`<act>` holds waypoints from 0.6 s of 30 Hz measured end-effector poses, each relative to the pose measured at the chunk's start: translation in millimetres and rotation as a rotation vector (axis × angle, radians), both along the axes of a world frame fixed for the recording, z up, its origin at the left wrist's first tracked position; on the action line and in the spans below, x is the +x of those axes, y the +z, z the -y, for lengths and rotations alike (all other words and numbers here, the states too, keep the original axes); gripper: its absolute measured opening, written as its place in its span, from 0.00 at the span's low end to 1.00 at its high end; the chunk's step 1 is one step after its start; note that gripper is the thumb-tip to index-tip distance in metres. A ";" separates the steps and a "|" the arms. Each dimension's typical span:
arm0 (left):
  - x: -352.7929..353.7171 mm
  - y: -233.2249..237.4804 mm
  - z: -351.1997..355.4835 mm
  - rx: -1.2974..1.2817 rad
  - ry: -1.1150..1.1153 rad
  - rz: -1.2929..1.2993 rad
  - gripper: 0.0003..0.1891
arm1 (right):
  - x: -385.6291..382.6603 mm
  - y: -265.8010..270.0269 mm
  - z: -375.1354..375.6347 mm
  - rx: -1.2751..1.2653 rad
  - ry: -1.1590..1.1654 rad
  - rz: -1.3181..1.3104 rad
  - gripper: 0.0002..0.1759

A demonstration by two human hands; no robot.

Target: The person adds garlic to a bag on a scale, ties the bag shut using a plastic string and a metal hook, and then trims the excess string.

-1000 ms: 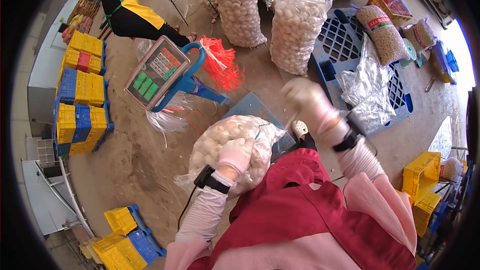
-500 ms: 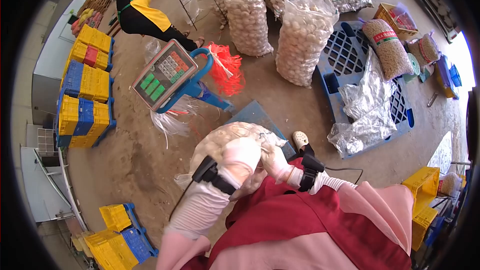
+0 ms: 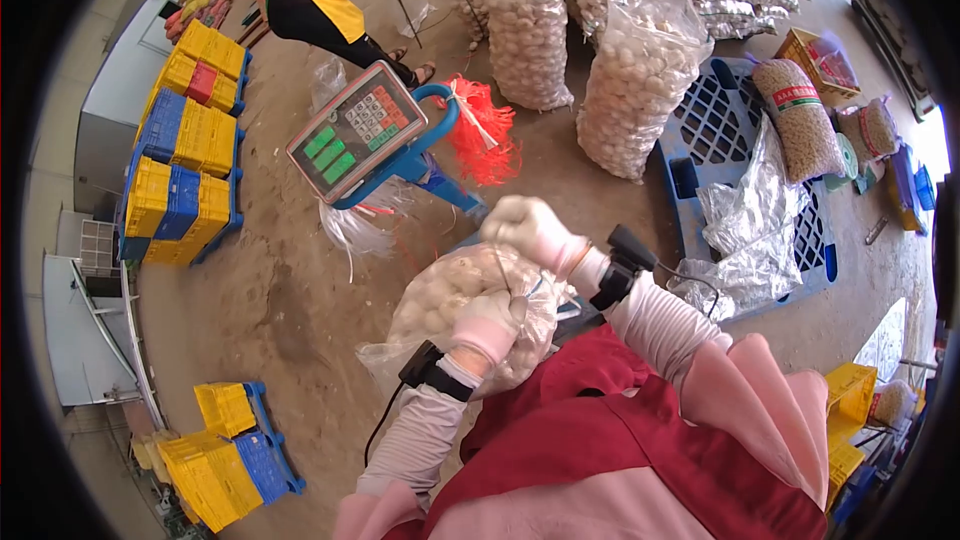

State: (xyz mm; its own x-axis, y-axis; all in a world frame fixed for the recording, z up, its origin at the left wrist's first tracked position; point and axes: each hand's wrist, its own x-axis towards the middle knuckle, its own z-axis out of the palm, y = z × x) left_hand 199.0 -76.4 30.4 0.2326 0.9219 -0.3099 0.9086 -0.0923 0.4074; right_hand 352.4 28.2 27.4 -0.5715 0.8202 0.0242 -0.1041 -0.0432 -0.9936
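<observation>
A clear plastic bag [image 3: 435,290] full of pale round bulbs, which look like garlic, leans in front of me by the blue scale platform. My left hand [image 3: 490,325], in a white glove, is closed on the bag's gathered plastic near its top. Just above it, my gloved right hand [image 3: 535,233] is a closed fist, lifted off the bag. A thin string [image 3: 503,268] runs from that fist down toward my left hand. The bag's neck is partly hidden by my left hand.
A scale display [image 3: 355,135] on a blue post stands ahead, with red plastic strands [image 3: 485,135] beside it. Filled bags [image 3: 640,80] stand beyond. A blue pallet [image 3: 685,180] lies right, yellow crates [image 3: 205,130] left. A co-worker in a yellow apron [image 3: 335,0] bends at the back.
My right hand has risen from the bag's neck, up and away, with a thin string now stretched below it. My left hand has shifted slightly right and stays on the bag.
</observation>
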 end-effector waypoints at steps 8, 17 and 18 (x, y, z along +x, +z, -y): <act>11.7 10.7 5.3 0.061 0.062 -0.137 0.26 | 36.6 35.8 -21.5 -0.227 -0.256 -0.403 0.10; -7.3 -27.7 12.2 0.003 0.059 0.481 0.18 | 201.5 51.8 69.4 -0.155 -0.441 0.142 0.12; -7.8 -25.0 14.6 -0.047 0.137 0.603 0.17 | 201.0 34.1 101.3 -0.110 -0.294 0.157 0.10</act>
